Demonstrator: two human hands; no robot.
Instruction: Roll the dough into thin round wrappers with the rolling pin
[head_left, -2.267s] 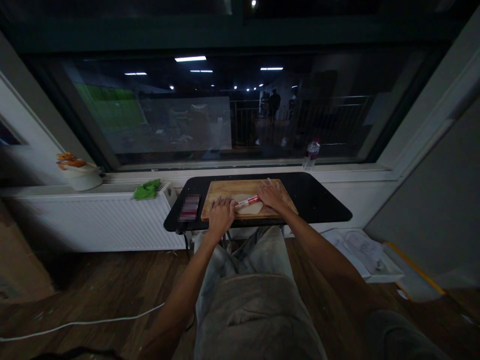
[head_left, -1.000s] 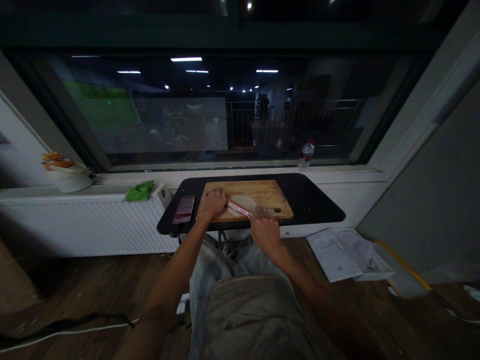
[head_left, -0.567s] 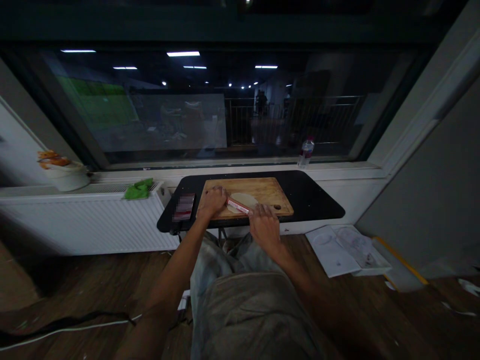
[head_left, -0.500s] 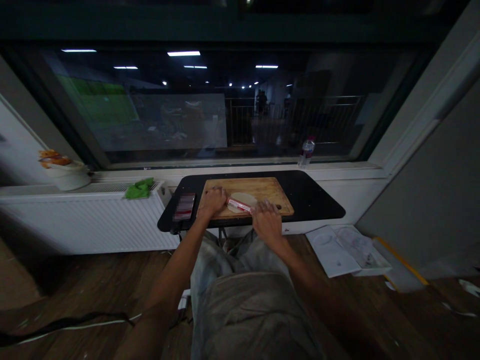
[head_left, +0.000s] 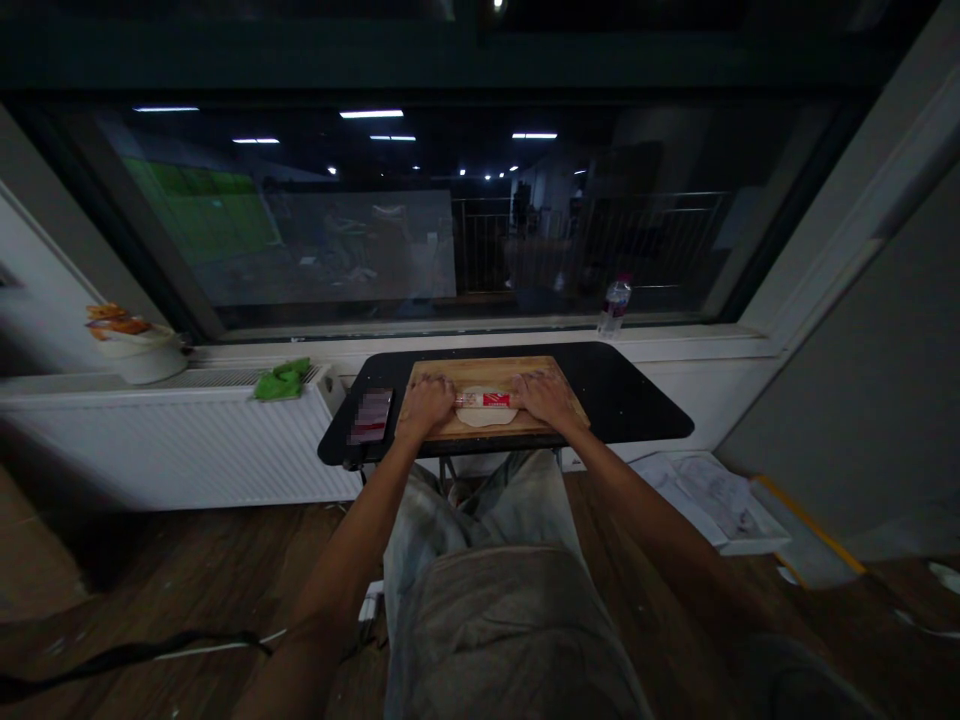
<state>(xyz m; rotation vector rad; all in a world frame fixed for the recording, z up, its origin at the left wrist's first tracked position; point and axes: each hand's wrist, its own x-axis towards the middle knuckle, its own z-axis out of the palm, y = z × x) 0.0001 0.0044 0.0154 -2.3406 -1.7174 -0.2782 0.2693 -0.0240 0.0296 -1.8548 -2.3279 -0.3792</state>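
Head view, centre of frame: a rolling pin with a red-and-white label, its writing too small to read, lies across flat dough on the wooden board. The board's right edge leaves bare black table beyond it. The left hand and right hand press on the pin's ends, fingers stretched flat and slightly apart.

No lettering can be read. The thin cylindrical roller has a red-and-white wrapper with marks too small to make out. The label on the clear plastic bottle is illegible, and the flat dark phone is blurred.
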